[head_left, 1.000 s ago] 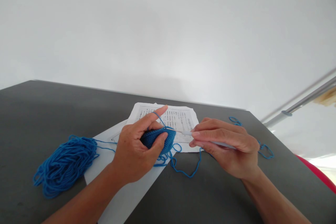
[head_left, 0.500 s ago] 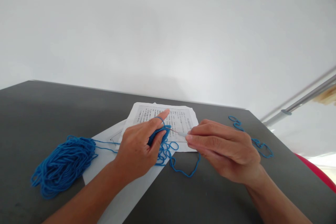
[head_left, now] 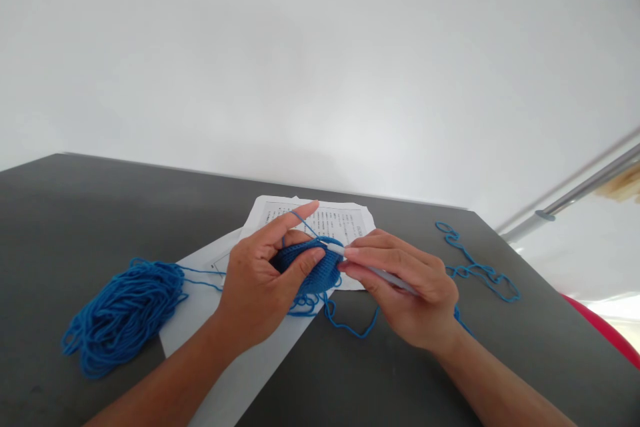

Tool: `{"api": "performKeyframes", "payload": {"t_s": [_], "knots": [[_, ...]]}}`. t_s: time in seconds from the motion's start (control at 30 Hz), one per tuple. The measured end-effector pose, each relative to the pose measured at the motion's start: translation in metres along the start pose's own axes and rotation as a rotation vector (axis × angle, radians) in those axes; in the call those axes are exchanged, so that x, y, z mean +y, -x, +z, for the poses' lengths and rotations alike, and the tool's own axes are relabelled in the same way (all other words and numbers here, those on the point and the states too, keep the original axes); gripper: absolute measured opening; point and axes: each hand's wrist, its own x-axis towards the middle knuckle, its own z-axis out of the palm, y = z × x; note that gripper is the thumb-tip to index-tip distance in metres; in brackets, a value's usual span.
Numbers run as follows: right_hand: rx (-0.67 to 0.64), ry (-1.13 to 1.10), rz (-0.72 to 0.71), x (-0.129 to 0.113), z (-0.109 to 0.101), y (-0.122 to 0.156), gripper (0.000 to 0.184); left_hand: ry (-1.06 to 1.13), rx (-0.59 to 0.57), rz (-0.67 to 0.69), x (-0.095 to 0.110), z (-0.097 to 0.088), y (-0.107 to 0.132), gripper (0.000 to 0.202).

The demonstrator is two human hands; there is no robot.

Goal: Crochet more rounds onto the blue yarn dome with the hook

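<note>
a person's two bare hands work over a dark grey surface (head_left: 125, 213) whose far edge meets a white wall (head_left: 300, 67). a blue crocheted piece (head_left: 320, 273) is held up between the hands, in front of the middle of the far edge. the left hand (head_left: 263, 287) grips it, thumb pressed on the near side; the index finger stretches out straight, apart from the others, a blue strand (head_left: 303, 221) running from it down to the piece. the other fingers curl behind, partly hidden. the right hand (head_left: 407, 283) pinches a pale-handled crochet hook (head_left: 393, 278) between thumb and fingertips, pen-like, its front end at the piece's upper rim. behind the hands, near the far edge, lies a printed sheet (head_left: 270, 208); a mostly blank sheet (head_left: 250, 373) slants from under it toward the viewer. a blue skein (head_left: 127, 317) rests to the left, and loose yarn loops (head_left: 480, 271) lie near the right edge.
</note>
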Motion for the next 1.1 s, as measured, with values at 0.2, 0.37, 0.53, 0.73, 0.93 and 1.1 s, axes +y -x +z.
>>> {"api": "performKeyframes", "payload": {"t_s": [0.2,0.37,0.53,0.73,0.93,1.1], "knots": [[0.096,-0.175,0.147,-0.002,0.004,0.001,0.03,0.358,-0.054,-0.194,0.004,-0.001,-0.001,0.057],[0.125,-0.273,0.248,-0.004,0.006,0.0,0.02,0.395,-0.046,-0.204,0.004,0.0,-0.002,0.056],[0.141,-0.422,0.351,-0.003,0.008,0.002,0.016,0.406,-0.059,-0.207,0.003,-0.001,-0.002,0.055],[0.193,-0.556,0.459,-0.002,0.012,0.007,0.017,0.424,-0.072,-0.205,0.002,0.0,-0.002,0.051],[0.105,-0.134,0.15,-0.011,0.009,0.0,0.028,0.371,-0.055,-0.231,0.003,0.001,-0.003,0.051],[0.069,0.023,0.021,-0.012,0.011,0.0,0.035,0.411,-0.044,-0.261,0.002,0.002,-0.003,0.053]]}}
